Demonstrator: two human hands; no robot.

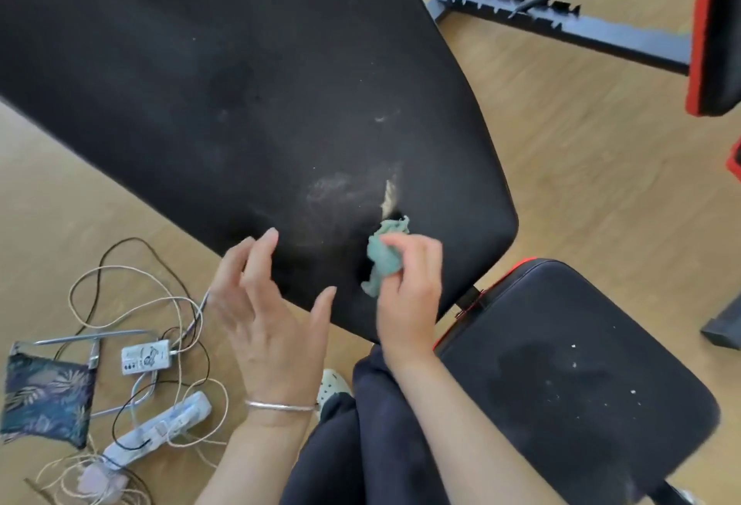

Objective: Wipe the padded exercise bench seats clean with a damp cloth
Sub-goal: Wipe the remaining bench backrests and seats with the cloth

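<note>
Teal cloth (384, 258) was scrunched in our right hand (409, 300), fingers (401, 241) curled round it on the black surface (240, 83); left hand (272, 328) hovered loose.

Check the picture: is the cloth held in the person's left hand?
No, the right hand grips the green cloth; the left hand is open and holds nothing.

Bright, even daylight; soft shadows; slight motion blur; edges perhaps wide-angle bent.
</note>
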